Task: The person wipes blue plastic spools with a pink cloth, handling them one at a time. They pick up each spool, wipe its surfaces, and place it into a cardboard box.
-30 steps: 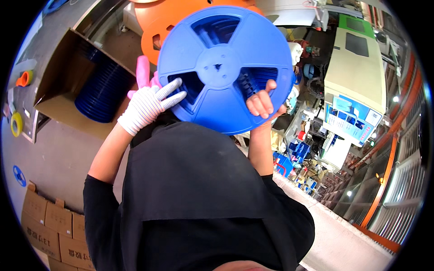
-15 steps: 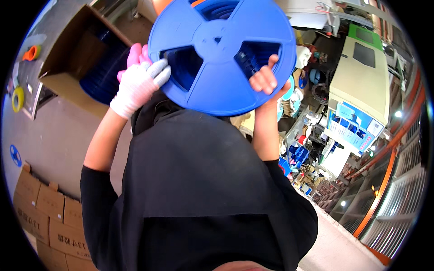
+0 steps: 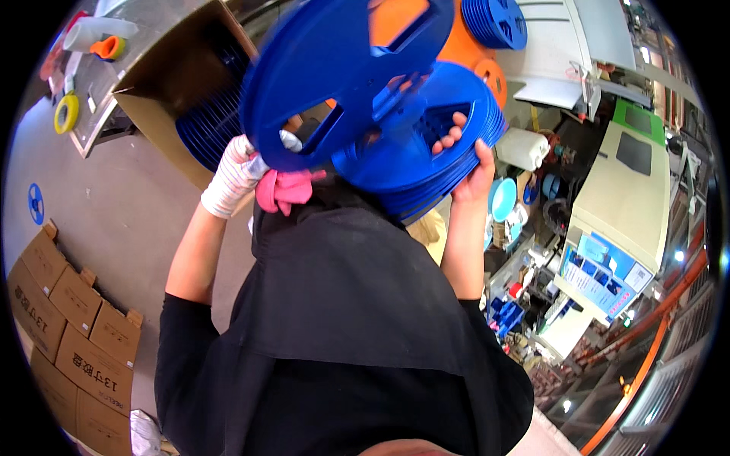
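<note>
My left hand (image 3: 234, 176), in a white glove, is closed on the rim of a large blue plastic reel (image 3: 323, 83). This reel is tilted up on edge, with openings between its spokes. A pink cloth-like piece (image 3: 285, 190) hangs beside the gloved fingers; what holds it is hidden. Under and to the right of the raised reel lies a stack of similar blue reels (image 3: 407, 171). My bare right hand (image 3: 471, 167) grips that stack at its right side, fingers through an opening of the top reel and thumb outside the rim.
An open cardboard box (image 3: 156, 144) at left holds several blue reels (image 3: 205, 125) on edge. Behind the stack is an orange surface (image 3: 464, 49) with another blue reel stack (image 3: 502, 23). Cartons (image 3: 84, 342) are piled at lower left. A beige-and-green machine (image 3: 616, 182) stands at right.
My left hand has lifted the top reel's edge away from the stack, tilting it up and left. The pink piece has swung to the right of my left hand. My right hand still grips the stack.
</note>
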`<state>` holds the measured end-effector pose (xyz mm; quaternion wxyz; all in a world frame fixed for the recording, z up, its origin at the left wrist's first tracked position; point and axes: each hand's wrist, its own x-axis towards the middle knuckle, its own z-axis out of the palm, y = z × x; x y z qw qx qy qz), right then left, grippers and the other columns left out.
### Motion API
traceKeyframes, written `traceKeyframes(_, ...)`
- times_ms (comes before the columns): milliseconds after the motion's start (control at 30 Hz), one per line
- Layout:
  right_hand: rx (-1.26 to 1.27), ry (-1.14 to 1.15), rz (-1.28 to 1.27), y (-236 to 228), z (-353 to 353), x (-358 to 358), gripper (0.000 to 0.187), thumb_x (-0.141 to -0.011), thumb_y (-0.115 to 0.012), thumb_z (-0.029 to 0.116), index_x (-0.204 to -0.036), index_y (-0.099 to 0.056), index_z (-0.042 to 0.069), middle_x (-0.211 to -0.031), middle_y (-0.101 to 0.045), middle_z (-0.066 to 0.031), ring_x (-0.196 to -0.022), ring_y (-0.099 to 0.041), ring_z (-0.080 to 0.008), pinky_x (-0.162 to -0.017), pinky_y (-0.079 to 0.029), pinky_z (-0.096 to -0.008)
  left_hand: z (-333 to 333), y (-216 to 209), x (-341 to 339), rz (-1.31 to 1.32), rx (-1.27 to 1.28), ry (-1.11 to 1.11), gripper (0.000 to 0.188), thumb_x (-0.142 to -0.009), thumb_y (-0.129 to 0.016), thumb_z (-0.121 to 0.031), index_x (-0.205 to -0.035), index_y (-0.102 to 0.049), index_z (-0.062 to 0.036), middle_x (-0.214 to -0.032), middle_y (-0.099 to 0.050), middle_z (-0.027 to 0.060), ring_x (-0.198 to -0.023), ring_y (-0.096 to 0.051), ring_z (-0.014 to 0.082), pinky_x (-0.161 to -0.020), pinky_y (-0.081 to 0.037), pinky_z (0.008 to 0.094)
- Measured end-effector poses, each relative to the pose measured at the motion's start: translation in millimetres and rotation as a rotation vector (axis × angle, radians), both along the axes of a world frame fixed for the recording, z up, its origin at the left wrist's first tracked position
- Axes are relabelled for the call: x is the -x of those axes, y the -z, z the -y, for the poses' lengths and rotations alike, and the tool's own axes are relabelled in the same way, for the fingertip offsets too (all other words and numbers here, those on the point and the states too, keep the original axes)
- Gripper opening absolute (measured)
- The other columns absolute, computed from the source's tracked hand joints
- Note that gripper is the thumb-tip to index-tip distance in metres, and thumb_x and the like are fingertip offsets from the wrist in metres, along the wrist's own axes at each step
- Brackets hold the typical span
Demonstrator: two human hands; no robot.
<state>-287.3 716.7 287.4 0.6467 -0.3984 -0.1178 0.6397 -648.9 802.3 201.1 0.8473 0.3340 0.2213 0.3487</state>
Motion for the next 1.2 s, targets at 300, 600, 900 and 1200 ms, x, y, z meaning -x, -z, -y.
traceKeyframes(300,0.152,0.078,0.096,-7,22,6,0.059,-0.081,-0.061,0.019,-0.134,-0.041,-0.001,-0.102,-0.063,-0.0129,-0.091,-0.064,-0.0265,-0.086,-0.053,-0.0453,24,22,33,0.151,0.380,-0.244,0.060,-0.063,-0.086,-0.038,-0.104,-0.059,-0.0051,-0.094,-0.061,0.0097,-0.088,-0.062,0.0199,-0.080,-0.054,0.0323)
traceKeyframes(600,0.123,0.053,0.077,-3,40,4,0.057,-0.086,-0.059,0.033,-0.131,-0.043,0.001,-0.097,-0.063,-0.0131,-0.086,-0.063,-0.0260,-0.081,-0.052,-0.0437,33,47,43,0.339,0.463,-0.234,0.049,-0.067,-0.085,-0.029,-0.100,-0.059,-0.0047,-0.092,-0.062,0.0122,-0.080,-0.065,0.0217,-0.073,-0.060,0.0345)
traceKeyframes(900,0.118,0.073,0.044,-3,41,3,0.053,-0.089,-0.059,0.038,-0.126,-0.046,0.002,-0.091,-0.063,-0.0122,-0.082,-0.062,-0.0257,-0.077,-0.052,-0.0434,30,65,40,0.480,0.401,-0.154,0.046,-0.065,-0.087,-0.026,-0.100,-0.063,-0.0055,-0.091,-0.063,0.0130,-0.089,-0.063,0.0213,-0.079,-0.058,0.0349)
traceKeyframes(1200,0.146,0.046,0.063,-6,45,-1,0.051,-0.091,-0.054,0.034,-0.129,-0.042,0.003,-0.093,-0.057,-0.0101,-0.084,-0.056,-0.0233,-0.080,-0.049,-0.0433,33,37,39,0.234,0.374,-0.208,0.060,-0.062,-0.085,-0.040,-0.102,-0.057,-0.0050,-0.091,-0.057,0.0084,-0.090,-0.057,0.0187,-0.078,-0.053,0.0295)
